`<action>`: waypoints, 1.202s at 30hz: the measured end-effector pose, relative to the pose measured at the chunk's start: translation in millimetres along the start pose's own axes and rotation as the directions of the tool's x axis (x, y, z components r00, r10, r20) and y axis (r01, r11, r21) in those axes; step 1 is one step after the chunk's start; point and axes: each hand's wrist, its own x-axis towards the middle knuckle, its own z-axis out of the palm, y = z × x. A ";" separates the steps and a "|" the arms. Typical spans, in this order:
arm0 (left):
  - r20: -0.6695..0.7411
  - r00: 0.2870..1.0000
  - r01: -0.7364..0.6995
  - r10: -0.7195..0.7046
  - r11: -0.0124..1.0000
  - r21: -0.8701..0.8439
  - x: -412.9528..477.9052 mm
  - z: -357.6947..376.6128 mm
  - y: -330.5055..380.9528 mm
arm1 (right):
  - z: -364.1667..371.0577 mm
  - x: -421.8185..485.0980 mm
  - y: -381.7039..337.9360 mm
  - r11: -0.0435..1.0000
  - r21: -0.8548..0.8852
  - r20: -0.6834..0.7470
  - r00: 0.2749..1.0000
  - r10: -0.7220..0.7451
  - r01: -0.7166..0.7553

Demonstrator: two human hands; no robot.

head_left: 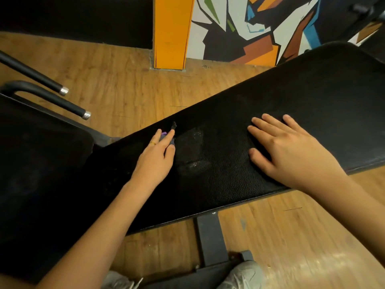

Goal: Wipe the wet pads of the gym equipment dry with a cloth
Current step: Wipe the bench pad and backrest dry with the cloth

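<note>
A long black padded bench (312,97) runs diagonally across the view. A pale wet smear (193,151) shines on its textured surface near the middle. My left hand (156,157) rests on the pad just left of the smear and pinches a small purple and dark object (166,134), whose dark tip sticks out past my fingers. My right hand (285,147) lies flat on the pad to the right of the smear, fingers spread. Whether a dark cloth lies under that hand cannot be told against the black pad.
A second black pad (41,155) sits at the left, with two black chrome-tipped handles (62,101) above it. The bench's metal leg (210,238) stands on the wooden floor by my grey shoes (243,274). An orange pillar (170,32) and a painted wall lie beyond.
</note>
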 end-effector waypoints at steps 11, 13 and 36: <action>-0.023 0.995 -0.096 0.094 0.985 -0.144 35.1 -2.1 -3.5 | 1.7 -0.8 1.1 1.000 -0.021 -0.012 1.000 -0.017 0.017; -0.047 0.998 -0.045 0.039 0.990 -0.135 11.2 4.4 2.8 | 1.9 -0.2 0.7 1.000 -0.025 -0.015 1.000 -0.016 0.016; -0.144 0.988 0.040 -0.047 0.998 -0.048 -110.8 40.7 30.0 | -2.1 -0.3 -0.2 1.000 -0.008 0.026 1.000 -0.012 0.012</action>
